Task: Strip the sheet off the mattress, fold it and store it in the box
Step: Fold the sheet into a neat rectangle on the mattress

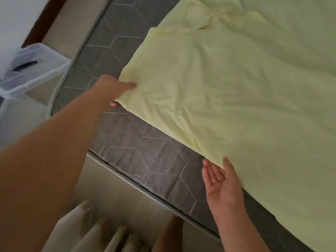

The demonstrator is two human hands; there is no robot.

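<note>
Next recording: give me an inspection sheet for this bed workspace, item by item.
Surface: grey quilted mattress, near corner bare, cord trim along its edge.
Job's things: pale yellow sheet lies rumpled on the mattress, clear of the near corner; translucent plastic box stands beside the bed, to the left.
Clutter: beige fringed cloth below the mattress edge.
Hands: left hand pinches the sheet's corner; right hand open, palm up, at the sheet's near edge.
Cables: nothing seen.
Surroundings: pale wall beyond the box; dim light.
</note>
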